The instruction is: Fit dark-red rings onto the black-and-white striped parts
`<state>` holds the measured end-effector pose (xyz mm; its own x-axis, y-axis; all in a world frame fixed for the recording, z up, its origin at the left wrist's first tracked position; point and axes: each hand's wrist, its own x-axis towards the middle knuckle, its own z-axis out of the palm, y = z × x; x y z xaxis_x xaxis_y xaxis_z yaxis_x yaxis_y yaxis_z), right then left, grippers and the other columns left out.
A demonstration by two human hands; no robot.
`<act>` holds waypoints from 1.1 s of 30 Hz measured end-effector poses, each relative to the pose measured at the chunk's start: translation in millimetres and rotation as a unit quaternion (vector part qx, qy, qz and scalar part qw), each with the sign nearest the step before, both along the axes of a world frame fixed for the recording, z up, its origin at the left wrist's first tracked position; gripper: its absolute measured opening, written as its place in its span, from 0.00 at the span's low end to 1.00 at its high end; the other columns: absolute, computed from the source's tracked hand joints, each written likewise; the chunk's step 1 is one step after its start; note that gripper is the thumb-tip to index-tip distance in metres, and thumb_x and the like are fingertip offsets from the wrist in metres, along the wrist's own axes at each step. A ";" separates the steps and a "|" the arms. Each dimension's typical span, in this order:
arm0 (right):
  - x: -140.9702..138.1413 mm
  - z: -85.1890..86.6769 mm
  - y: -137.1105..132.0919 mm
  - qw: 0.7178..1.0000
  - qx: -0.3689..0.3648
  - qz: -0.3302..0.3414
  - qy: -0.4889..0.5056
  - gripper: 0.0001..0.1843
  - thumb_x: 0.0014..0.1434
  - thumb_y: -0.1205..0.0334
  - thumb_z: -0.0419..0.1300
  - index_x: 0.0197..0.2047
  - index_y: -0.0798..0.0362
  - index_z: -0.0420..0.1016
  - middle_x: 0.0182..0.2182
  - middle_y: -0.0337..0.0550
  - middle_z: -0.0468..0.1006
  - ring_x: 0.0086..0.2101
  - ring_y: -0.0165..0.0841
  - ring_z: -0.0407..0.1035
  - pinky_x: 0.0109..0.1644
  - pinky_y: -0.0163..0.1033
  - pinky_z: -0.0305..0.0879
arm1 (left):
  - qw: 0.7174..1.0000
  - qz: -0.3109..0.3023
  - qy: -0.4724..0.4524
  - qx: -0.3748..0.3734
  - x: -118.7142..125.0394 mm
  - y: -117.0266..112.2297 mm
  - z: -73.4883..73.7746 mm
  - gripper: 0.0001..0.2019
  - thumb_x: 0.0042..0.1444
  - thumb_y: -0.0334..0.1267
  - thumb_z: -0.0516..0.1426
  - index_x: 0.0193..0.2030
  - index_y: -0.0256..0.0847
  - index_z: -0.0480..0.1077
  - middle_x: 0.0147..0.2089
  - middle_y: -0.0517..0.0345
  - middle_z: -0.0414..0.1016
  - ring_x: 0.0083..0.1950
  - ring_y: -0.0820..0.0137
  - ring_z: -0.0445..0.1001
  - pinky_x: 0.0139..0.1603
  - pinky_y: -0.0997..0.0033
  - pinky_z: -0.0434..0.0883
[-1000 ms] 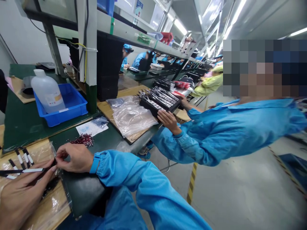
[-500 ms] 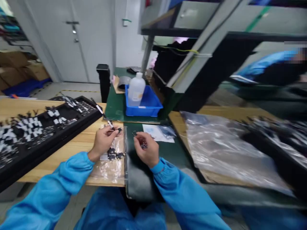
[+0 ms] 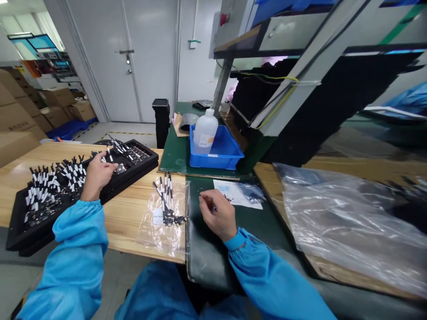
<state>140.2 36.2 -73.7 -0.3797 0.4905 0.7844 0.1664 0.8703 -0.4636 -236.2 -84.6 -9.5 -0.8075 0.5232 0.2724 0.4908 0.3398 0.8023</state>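
My left hand (image 3: 96,177) is over the long black foam tray (image 3: 140,168), thumb and fingers closed around a thin flex cable (image 3: 110,154) with a white label. Similar cables stand crowded in the tray on both sides of it. My right hand (image 3: 218,214) hovers over the green mat (image 3: 203,249), fingers curled around tiny dark parts partly visible in the palm. A few specks lie by its fingertips. Between my hands, several black-and-white flex cables (image 3: 168,202) rest on a clear plastic bag (image 3: 156,240) on the wooden table.
A blue bin (image 3: 216,161) with a white plastic bottle (image 3: 205,131) stands at the back. White paper (image 3: 238,195) lies beyond my right hand. A large clear plastic sheet (image 3: 330,226) covers the right side, below a slanted metal post (image 3: 283,98).
My left hand has moved left from above the plastic bag to the tray, carrying a flex cable. My right hand stays curled over the mat. The view has shifted left.
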 end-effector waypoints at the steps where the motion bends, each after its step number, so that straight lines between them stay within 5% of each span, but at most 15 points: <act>1: -0.2 0.4 -0.3 1.000 0.001 0.002 0.001 0.06 0.63 0.70 0.58 0.42 0.51 0.72 0.31 0.41 0.73 0.25 0.30 0.64 0.30 0.37 0.65 | 0.999 0.015 0.015 -0.026 -4.8 -4.7 -3.9 0.38 0.46 0.40 0.66 0.65 0.34 0.64 0.34 0.52 0.82 0.38 0.61 0.80 0.40 0.67 0.73; 5: -0.9 1.2 -0.9 1.000 0.004 0.008 0.001 0.07 0.63 0.71 0.58 0.41 0.51 0.71 0.31 0.42 0.74 0.25 0.30 0.64 0.31 0.37 0.65 | 0.993 0.046 0.063 -0.092 -9.3 -14.1 -12.5 0.39 0.48 0.40 0.65 0.67 0.32 0.63 0.36 0.50 0.82 0.43 0.57 0.80 0.45 0.64 0.73; 8: -0.3 0.6 -0.2 1.000 0.000 -0.002 0.003 0.06 0.62 0.71 0.58 0.41 0.51 0.72 0.31 0.41 0.74 0.25 0.30 0.64 0.31 0.38 0.65 | 0.984 0.044 0.099 -0.139 -6.3 -16.7 -11.5 0.29 0.50 0.41 0.63 0.60 0.34 0.72 0.35 0.50 0.81 0.41 0.56 0.79 0.47 0.62 0.72; 14: 2.9 0.6 4.7 0.998 -0.031 -0.056 0.027 0.03 0.63 0.67 0.58 0.38 0.51 0.73 0.27 0.39 0.72 0.25 0.30 0.65 0.32 0.38 0.65 | 0.941 0.025 0.291 -0.170 16.3 -20.8 -5.3 0.22 0.57 0.46 0.57 0.52 0.33 0.78 0.43 0.41 0.78 0.51 0.48 0.74 0.55 0.53 0.69; 16: 4.7 0.7 8.8 0.994 -0.052 -0.082 0.048 0.02 0.63 0.65 0.59 0.38 0.52 0.73 0.27 0.38 0.72 0.25 0.29 0.64 0.31 0.37 0.65 | 0.951 -0.052 0.272 -0.139 38.2 -19.0 -5.9 0.20 0.59 0.46 0.57 0.51 0.36 0.79 0.42 0.45 0.77 0.46 0.54 0.75 0.51 0.58 0.71; 18: 7.2 0.2 14.1 0.989 -0.075 -0.106 0.064 0.03 0.63 0.64 0.59 0.39 0.52 0.74 0.29 0.39 0.74 0.25 0.29 0.65 0.30 0.37 0.64 | 0.953 -0.194 0.196 -0.127 68.3 -15.5 -9.6 0.16 0.59 0.46 0.58 0.47 0.40 0.80 0.40 0.50 0.79 0.39 0.61 0.76 0.43 0.65 0.71; 21: 11.7 -1.2 22.6 0.983 -0.095 -0.131 0.083 0.06 0.63 0.63 0.59 0.42 0.53 0.75 0.30 0.41 0.75 0.27 0.30 0.68 0.32 0.37 0.66 | 0.878 -0.432 0.137 -0.154 118.2 -9.8 -19.6 0.13 0.61 0.44 0.57 0.45 0.44 0.81 0.42 0.52 0.79 0.43 0.62 0.76 0.45 0.66 0.70; 24: 16.3 -2.3 29.8 0.979 -0.102 -0.148 0.091 0.07 0.63 0.62 0.58 0.43 0.54 0.75 0.32 0.42 0.76 0.29 0.31 0.69 0.34 0.38 0.68 | 0.816 -0.521 0.165 -0.188 154.1 -7.5 -29.9 0.12 0.62 0.42 0.58 0.47 0.45 0.80 0.41 0.50 0.77 0.45 0.60 0.75 0.47 0.64 0.69; 29: 23.6 0.7 38.4 0.975 -0.108 -0.179 0.078 0.07 0.63 0.63 0.57 0.42 0.54 0.76 0.33 0.43 0.76 0.30 0.32 0.69 0.36 0.38 0.68 | 0.830 -0.467 0.199 -0.231 165.6 -13.6 -38.1 0.12 0.60 0.46 0.59 0.43 0.41 0.76 0.42 0.48 0.75 0.47 0.57 0.74 0.47 0.61 0.67; 33: 28.3 1.4 45.2 0.981 -0.095 -0.169 0.017 0.05 0.61 0.66 0.58 0.37 0.54 0.77 0.32 0.44 0.78 0.34 0.35 0.69 0.42 0.41 0.67 | 0.848 -0.385 0.199 -0.304 164.5 -20.2 -44.0 0.18 0.58 0.55 0.59 0.30 0.43 0.67 0.33 0.52 0.75 0.40 0.56 0.74 0.36 0.63 0.63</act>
<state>168.5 81.3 -72.3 -0.1457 0.7225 0.6759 0.4130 0.6652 -0.6221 -71.7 -104.8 -53.4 -0.0692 0.9955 -0.0654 0.9460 0.0862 0.3126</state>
